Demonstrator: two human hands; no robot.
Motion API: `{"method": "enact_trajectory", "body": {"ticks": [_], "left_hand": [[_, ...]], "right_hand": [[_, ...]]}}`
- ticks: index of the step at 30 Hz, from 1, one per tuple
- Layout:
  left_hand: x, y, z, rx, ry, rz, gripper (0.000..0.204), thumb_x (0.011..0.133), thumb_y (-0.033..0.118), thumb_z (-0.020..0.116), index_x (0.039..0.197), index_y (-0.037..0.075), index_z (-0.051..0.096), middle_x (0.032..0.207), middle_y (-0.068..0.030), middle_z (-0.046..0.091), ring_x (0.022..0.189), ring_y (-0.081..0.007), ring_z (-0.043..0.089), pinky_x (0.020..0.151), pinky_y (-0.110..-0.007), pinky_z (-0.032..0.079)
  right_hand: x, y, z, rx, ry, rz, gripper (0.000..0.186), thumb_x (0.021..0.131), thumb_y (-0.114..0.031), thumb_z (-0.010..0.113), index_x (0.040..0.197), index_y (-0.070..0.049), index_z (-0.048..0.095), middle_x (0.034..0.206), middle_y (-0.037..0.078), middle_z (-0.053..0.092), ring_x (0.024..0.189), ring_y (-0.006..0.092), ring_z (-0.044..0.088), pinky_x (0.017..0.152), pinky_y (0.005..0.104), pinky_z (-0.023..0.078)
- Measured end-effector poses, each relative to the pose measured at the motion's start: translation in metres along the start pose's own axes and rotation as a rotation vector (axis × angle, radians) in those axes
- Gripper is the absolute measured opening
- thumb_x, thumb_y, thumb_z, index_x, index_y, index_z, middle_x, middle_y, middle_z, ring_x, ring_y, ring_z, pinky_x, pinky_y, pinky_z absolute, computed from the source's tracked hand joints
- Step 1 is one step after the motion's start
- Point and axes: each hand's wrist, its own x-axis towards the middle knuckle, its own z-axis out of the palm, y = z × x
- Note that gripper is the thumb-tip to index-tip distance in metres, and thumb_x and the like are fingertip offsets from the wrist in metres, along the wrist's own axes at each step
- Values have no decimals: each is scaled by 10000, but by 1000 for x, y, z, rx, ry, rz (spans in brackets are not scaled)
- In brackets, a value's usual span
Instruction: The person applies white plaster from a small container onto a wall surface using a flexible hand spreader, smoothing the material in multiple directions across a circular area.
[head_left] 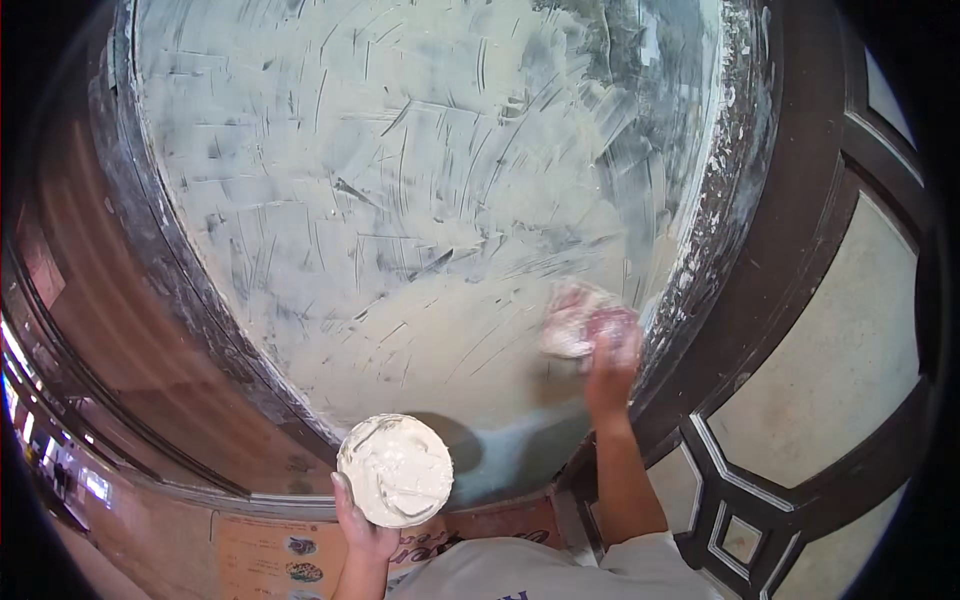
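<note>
My left hand point(366, 527) grips the side of a round white tub point(396, 470) full of thick white paste, its surface uneven and swirled. At the lower right of the wall panel point(400, 200), my right hand point(614, 365) holds a flat pinkish spreader smeared with white point(575, 322). Motion blur hides its exact kind and most of the fingers. The spreader is at or very near the panel's surface. White, streaky paste coats most of the panel, with dark scratch-like marks showing through.
Dark, paste-spotted frame edges point(725, 190) border the panel on both sides. Brown woodwork with pale inset panels point(830, 360) stands at right. Glossy brown panelling point(130, 300) curves along the left. A printed orange sheet point(265, 560) lies below the tub.
</note>
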Motion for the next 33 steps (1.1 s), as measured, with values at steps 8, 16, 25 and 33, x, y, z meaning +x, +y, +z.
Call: {"method": "enact_trajectory", "body": {"ticks": [8, 16, 25, 33], "left_hand": [[-3, -14, 10, 6, 23, 17, 658, 1004, 545, 399, 1482, 94, 369, 1490, -133, 432, 1336, -317, 460, 1126, -473, 375], [3, -40, 21, 13, 59, 10, 723, 986, 591, 405, 1480, 65, 360, 1485, -147, 436, 1333, -322, 464, 1122, -466, 381], [13, -67, 30, -52, 73, -38, 668, 1003, 541, 407, 1478, 71, 376, 1472, -150, 457, 1315, -334, 482, 1108, -485, 401], [15, -71, 34, 12, 97, 30, 712, 994, 584, 392, 1485, 69, 360, 1485, -135, 443, 1337, -314, 459, 1128, -464, 371]], "right_hand": [[25, 30, -15, 7, 316, 17, 245, 1000, -172, 531, 1211, -50, 502, 960, 55, 596, 607, 107, 506, 545, 271, 437], [18, 34, -31, -589, -289, -194, 249, 1008, -184, 528, 1199, -46, 448, 844, 19, 545, 544, 55, 436, 470, 226, 363], [27, 21, -48, -538, -217, -316, 501, 984, -311, 576, 1326, 9, 397, 1000, 92, 565, 653, 132, 545, 555, 266, 449], [25, -17, -48, -118, -330, 24, 444, 944, -260, 651, 1261, 9, 497, 805, 35, 596, 591, 115, 554, 533, 288, 471]]}}
